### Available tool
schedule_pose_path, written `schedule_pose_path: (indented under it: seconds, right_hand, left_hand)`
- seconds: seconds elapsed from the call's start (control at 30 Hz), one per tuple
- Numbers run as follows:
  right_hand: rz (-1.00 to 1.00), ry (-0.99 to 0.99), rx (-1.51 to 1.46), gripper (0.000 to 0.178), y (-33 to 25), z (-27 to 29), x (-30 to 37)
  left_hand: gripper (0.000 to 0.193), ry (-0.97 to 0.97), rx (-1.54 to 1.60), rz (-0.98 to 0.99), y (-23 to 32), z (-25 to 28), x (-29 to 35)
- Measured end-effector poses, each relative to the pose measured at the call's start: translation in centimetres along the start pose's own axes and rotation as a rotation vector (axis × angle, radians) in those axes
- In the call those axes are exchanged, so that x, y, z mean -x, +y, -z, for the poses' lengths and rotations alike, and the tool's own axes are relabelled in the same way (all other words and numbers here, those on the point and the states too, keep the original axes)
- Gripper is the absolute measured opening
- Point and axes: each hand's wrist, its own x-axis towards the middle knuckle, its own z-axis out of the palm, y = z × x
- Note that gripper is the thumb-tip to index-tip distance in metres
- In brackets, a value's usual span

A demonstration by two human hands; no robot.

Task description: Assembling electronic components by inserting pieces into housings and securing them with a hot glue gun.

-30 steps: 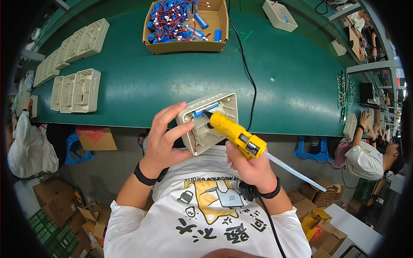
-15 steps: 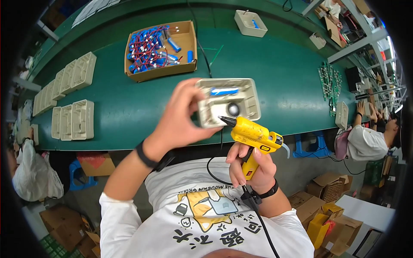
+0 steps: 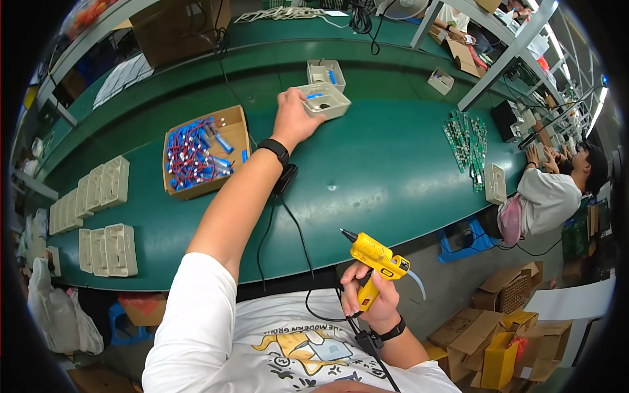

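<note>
My left hand (image 3: 296, 120) is stretched toward the far side of the green table, closed on the left wall of a cream plastic housing (image 3: 335, 108). Inside that housing lie a blue cylindrical battery and a dark round part. Just behind it stands another cream housing (image 3: 335, 69), also with a blue piece in it; whether the two touch I cannot tell. Close to my body, my right hand (image 3: 375, 296) grips a yellow hot glue gun (image 3: 380, 257). Its black nozzle points up and left, and a pale glue stick sticks out of the back.
A cardboard box (image 3: 187, 190) of wired blue batteries stands left of my left arm. Rows of cream housings (image 3: 120, 252) line the left side. Green circuit boards (image 3: 466, 147) lie at the right, near a co-worker (image 3: 549, 200). A black cable crosses the table's front edge.
My left hand has carried the housing from in front of me to the table's far side. The glue gun has come away from the housing and stays near my body. My view has shifted.
</note>
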Motion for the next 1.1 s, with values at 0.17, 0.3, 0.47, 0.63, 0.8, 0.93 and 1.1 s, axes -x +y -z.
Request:
schedule_pose_path:
  seconds: [0.17, 0.3, 0.47, 0.63, 0.8, 0.93, 1.1]
  right_hand:
    - [0.021, 0.02, 0.049, 0.034, -0.7, 0.8, -2.0]
    - [-0.006, 0.017, 0.069, 0.035, -0.4, 1.5, -4.4]
    - [0.036, 0.068, 0.134, 0.035, -0.4, 3.4, -7.7]
    - [0.133, 0.009, 0.374, 0.033, 0.5, 6.5, -10.6]
    - [0.09, 0.012, 0.421, 0.033, 1.7, 6.1, -11.6]
    - [0.087, 0.035, 0.459, 0.031, 1.3, 5.8, -11.6]
    - [0.115, 0.039, 0.398, 0.032, 1.4, 6.2, -11.8]
  left_hand:
    - [0.071, 0.061, -0.165, 0.181, -3.5, 0.9, -3.5]
    - [0.062, 0.066, 0.357, 0.11, -2.4, 5.2, 3.1]
    - [0.045, -0.013, 0.217, -0.177, 3.4, 20.7, 21.4]
    - [0.027, 0.487, -0.962, 0.117, -6.1, 35.4, 33.3]
    - [0.032, 0.348, -1.029, 0.551, -15.1, 48.0, 39.5]
    - [0.033, -0.022, -1.159, 0.122, -15.3, 52.8, 36.7]
    - [0.03, -0.523, -1.32, -0.245, -14.5, 55.6, 33.8]
